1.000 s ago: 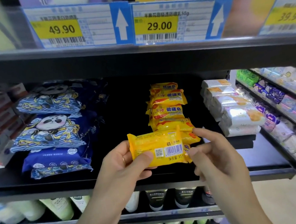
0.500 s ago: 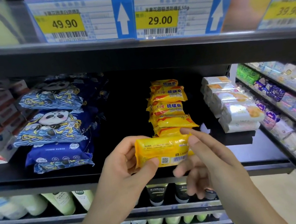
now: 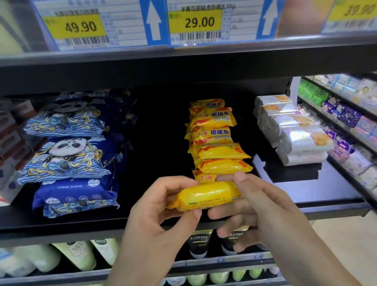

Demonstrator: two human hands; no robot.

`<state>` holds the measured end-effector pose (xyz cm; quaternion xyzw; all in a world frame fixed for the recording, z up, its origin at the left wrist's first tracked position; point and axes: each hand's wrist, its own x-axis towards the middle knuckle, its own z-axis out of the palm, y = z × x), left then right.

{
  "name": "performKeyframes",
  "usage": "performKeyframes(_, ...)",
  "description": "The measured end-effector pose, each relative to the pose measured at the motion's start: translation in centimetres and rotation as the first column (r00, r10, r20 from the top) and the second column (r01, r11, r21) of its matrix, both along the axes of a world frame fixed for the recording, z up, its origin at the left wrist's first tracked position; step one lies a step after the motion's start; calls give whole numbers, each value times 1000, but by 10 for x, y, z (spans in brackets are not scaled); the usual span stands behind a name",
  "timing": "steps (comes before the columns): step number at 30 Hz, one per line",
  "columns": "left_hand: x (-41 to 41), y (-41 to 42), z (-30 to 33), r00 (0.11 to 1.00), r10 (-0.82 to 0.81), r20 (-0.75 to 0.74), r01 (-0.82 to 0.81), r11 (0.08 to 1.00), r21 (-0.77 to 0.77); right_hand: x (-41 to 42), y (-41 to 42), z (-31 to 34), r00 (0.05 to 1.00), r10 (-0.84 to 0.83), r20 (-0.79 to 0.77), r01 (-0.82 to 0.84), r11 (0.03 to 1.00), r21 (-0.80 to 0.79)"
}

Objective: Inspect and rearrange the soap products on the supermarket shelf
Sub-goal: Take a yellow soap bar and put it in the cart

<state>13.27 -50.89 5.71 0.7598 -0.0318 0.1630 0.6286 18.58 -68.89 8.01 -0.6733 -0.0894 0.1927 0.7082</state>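
soap bar (image 3: 207, 195) pinched between both hands, just in front of the yellow stack (image 3: 214, 143), above the shelf lip (image 3: 72, 229). left hand (image 3: 161, 211) grasps its left end, thumb under, fingers over; right hand (image 3: 254, 204) grips the right end with its top finger, other fingers curled loose below. risk: slick wrapper slips and drops past the lip, or a nudge topples the leaning stack. open dark gap between stack and blue packs (image 3: 69, 161); white packs (image 3: 294, 131) near on the right
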Motion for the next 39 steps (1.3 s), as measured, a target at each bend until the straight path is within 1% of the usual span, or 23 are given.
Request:
performKeyframes(4,-3,-1,-1,999,22,-23,-22,1000,2,-4,1,0,998,-36,53,36,999,-7)
performKeyframes(9,-4,2,-3,989,83,-119,-89,995,-45,-7,2,-6,992,-62,113,62,998,5)
performKeyframes(12,-1,6,-4,977,100,-186,-124,985,-123,-8,2,-9,989,-70,133,70,998,7)
performKeyframes(17,1,8,-4,952,61,-301,-161,934,-319,-8,1,-14,984,-42,172,36,999,36)
performKeyframes(19,1,8,-2,940,34,-340,-164,918,-360,-9,1,-17,981,-19,191,10,999,49)
performKeyframes(23,1,6,2,919,-26,-393,-114,938,-329,-10,0,-25,971,23,238,-39,997,63)
performKeyframes(27,-5,3,6,932,-82,-354,-22,960,-279,-11,-1,-30,965,53,257,-71,995,64)
performKeyframes(32,-7,0,6,952,-62,-300,-12,971,-238,-13,-5,-30,961,61,269,-85,993,78)
performKeyframes(37,-11,-1,0,960,-34,-279,-18,983,-182,-18,-7,-28,955,-7,298,-26,994,106)
performKeyframes(39,-12,-2,-1,962,-23,-272,-27,983,-181,-19,-9,-25,961,-49,274,8,989,148)
